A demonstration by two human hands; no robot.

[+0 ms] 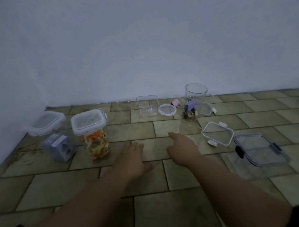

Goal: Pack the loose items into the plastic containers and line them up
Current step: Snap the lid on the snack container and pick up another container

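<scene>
Two lidded clear containers stand at the left: one (59, 144) holds blue and white items, the other (94, 135) orange and yellow pieces. Farther back an open square container (147, 105) stands by the wall. A tall round container (194, 96) to its right has purple and black binder clips in it. A pink binder clip (175, 103) lies loose between them. My left hand (132, 159) hovers flat and open over the tiles. Reaching forward beside it, my right hand (181, 146) has relaxed fingers and holds nothing I can see.
Loose lids lie on the tiled floor: a round one (167, 109), a small square one (206, 108), a white-rimmed square one (217, 133) and a larger one with dark latches (259, 149). Thin rubber bands (29, 153) lie at the far left. A wall closes the back and left.
</scene>
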